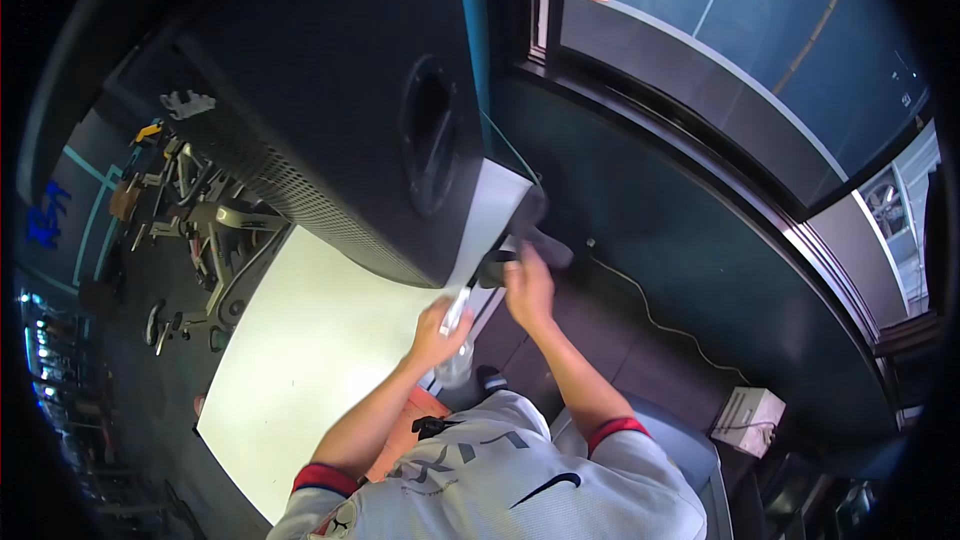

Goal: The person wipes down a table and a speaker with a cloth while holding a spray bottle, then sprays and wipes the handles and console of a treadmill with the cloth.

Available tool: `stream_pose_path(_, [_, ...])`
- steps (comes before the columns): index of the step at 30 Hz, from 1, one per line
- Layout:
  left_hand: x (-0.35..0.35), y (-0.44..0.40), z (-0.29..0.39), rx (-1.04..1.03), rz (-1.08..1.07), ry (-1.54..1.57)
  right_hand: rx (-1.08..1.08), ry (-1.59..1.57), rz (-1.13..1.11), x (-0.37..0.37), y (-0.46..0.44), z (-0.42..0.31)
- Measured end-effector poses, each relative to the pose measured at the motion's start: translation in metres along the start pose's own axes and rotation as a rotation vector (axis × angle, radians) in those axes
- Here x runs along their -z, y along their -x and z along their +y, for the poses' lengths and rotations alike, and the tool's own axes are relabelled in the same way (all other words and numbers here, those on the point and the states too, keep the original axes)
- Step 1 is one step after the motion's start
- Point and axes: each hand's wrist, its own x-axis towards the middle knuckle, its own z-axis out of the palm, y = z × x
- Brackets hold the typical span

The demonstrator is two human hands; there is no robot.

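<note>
My left hand (440, 336) is closed round the neck of a clear spray bottle (456, 365) with a white top, held upright over the near edge of the white table (310, 340). To its right, my right hand (528, 288) grips a dark cloth (540, 240), blurred by motion, beside the table's corner. Just beyond both hands, a large black speaker (350, 120) with a recessed side handle and a perforated front stands on the table.
Gym machines (215, 230) stand on the dark floor at the left. A window (700, 70) fills the upper right. A cable runs down the dark wall to a white box (748, 420). A grey chair (680, 440) is behind my right arm.
</note>
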Motion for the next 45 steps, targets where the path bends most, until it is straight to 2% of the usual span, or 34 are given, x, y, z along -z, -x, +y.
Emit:
stream_pose_path(1, [0.014,0.018,0.002,0.051,-0.025,-0.015,0.288,0.186,-0.11,-0.032,-0.012,0.017])
stream_pose_path(4, [0.052,0.072,0.003,0.137,0.016,-0.016,0.51,0.635,-0.324,-0.084,-0.057,0.042])
stream_pose_path(5, [0.066,0.089,0.006,0.199,0.04,-0.019,0.464,0.762,-0.377,-0.096,-0.085,0.056])
stream_pose_path(6, [0.076,0.107,0.003,0.159,0.118,0.013,0.357,0.841,-0.491,-0.092,-0.118,0.046])
stream_pose_path(7, [0.087,0.126,0.005,0.241,0.164,-0.031,0.332,0.839,-0.47,-0.101,-0.146,0.06])
stream_pose_path(8, [0.099,0.141,0.008,0.318,0.214,-0.076,0.283,0.798,-0.55,-0.109,-0.175,0.073])
stream_pose_path(9, [0.108,0.151,0.007,0.321,0.282,-0.1,0.405,0.944,-0.658,-0.103,-0.195,0.06])
stream_pose_path(10, [0.116,0.164,0.007,0.334,0.338,-0.125,0.33,0.815,-0.703,-0.099,-0.202,0.055])
stream_pose_path(13, [0.129,0.217,0.004,0.403,0.472,-0.133,0.256,0.572,-0.522,-0.104,-0.168,0.068])
stream_pose_path(15, [0.135,0.235,0.002,0.407,0.569,-0.195,0.603,0.754,-0.26,-0.106,-0.114,0.08])
stream_pose_path(17, [0.134,0.258,-0.006,0.497,0.646,-0.073,0.813,0.55,0.03,-0.093,-0.086,0.053])
stream_pose_path(18, [0.136,0.261,0.0,0.509,0.646,-0.127,0.689,0.561,-0.115,-0.095,-0.095,0.059])
stream_pose_path(20, [0.126,0.265,-0.009,0.427,0.78,-0.106,0.424,0.576,-0.386,-0.106,-0.131,0.077])
stream_pose_path(21, [0.126,0.268,-0.004,0.464,0.752,-0.079,0.3,0.517,-0.412,-0.109,-0.155,0.08])
stream_pose_path(22, [0.126,0.272,0.002,0.502,0.723,-0.054,0.437,0.612,-0.34,-0.127,-0.183,0.119])
stream_pose_path(23, [0.12,0.274,0.003,0.487,0.778,-0.05,0.303,0.722,-0.537,-0.121,-0.202,0.103])
stream_pose_path(25, [0.116,0.275,0.019,0.465,0.834,-0.08,0.492,0.64,-0.287,-0.123,-0.185,0.106])
stream_pose_path(27, [0.115,0.285,0.021,0.465,0.839,-0.11,0.661,0.624,-0.19,-0.117,-0.145,0.094])
stream_pose_path(28, [0.116,0.291,0.02,0.472,0.832,-0.126,0.559,0.619,-0.237,-0.123,-0.114,0.091])
stream_pose_path(29, [0.116,0.298,0.022,0.492,0.853,-0.099,0.387,0.697,-0.402,-0.111,-0.076,0.055])
stream_pose_path(31, [0.119,0.3,0.025,0.514,0.877,-0.042,0.18,0.592,-0.581,-0.096,-0.013,0.005])
stream_pose_path(32, [0.119,0.297,0.026,0.495,0.916,-0.046,0.235,0.181,-0.255,-0.111,0.017,0.022])
stream_pose_path(33, [0.12,0.293,0.027,0.476,0.954,-0.05,0.129,0.057,-0.133,-0.125,0.029,0.027])
stream_pose_path(35, [0.126,0.289,0.024,0.462,0.935,-0.039,-0.241,-0.173,-0.16,-0.108,0.006,-0.033])
stream_pose_path(37, [0.134,0.281,0.026,0.458,0.88,-0.065,-0.176,-0.062,-0.294,-0.088,-0.038,-0.053])
stream_pose_path(39, [0.143,0.275,0.033,0.453,0.815,-0.124,0.13,0.131,-0.252,-0.099,-0.056,-0.017])
stream_pose_path(42, [0.151,0.278,0.033,0.477,0.731,-0.052,0.675,0.617,0.011,-0.108,-0.044,0.035])
stream_pose_path(45, [0.149,0.292,0.044,0.517,0.739,-0.046,0.365,0.777,-0.448,-0.096,0.004,-0.001])
